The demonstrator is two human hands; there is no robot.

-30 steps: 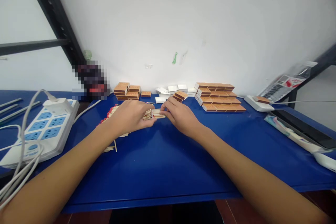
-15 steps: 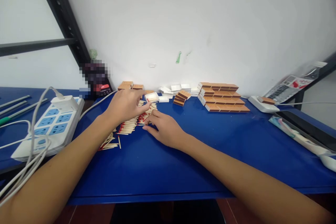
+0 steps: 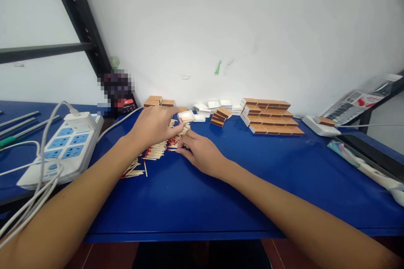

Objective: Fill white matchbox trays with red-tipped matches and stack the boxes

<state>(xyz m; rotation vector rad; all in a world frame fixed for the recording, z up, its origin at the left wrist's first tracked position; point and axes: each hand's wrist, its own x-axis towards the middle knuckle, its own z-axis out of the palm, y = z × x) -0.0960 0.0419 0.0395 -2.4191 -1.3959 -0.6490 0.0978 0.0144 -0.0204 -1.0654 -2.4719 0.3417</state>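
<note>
My left hand (image 3: pixel 154 124) grips a small white matchbox tray (image 3: pixel 187 116) between thumb and fingers, tilted above the pile; a few matches lie inside it. Just below and to the right, my right hand (image 3: pixel 203 153) is closed in a pinch at the right edge of the red-tipped matches (image 3: pixel 156 151). A match pokes out by its thumb tip; the rest of what the fingers hold is hidden. The loose matches spread on the blue table (image 3: pixel 189 201) under and in front of my left hand, with one match (image 3: pixel 145 168) lying apart.
Against the wall stand white empty trays (image 3: pixel 213 104), a leaning group of brown matchboxes (image 3: pixel 220 116), and a stepped stack of matchboxes (image 3: pixel 273 118). More matchboxes (image 3: pixel 153 101) sit behind my left hand. A power strip (image 3: pixel 67 147) with white cables lies left; a black phone-like slab (image 3: pixel 372 155) lies right.
The view has shifted slightly. My left hand still holds the tray, its near side now tipped a little. My right fingers have curled tighter at the edge of the matches.
</note>
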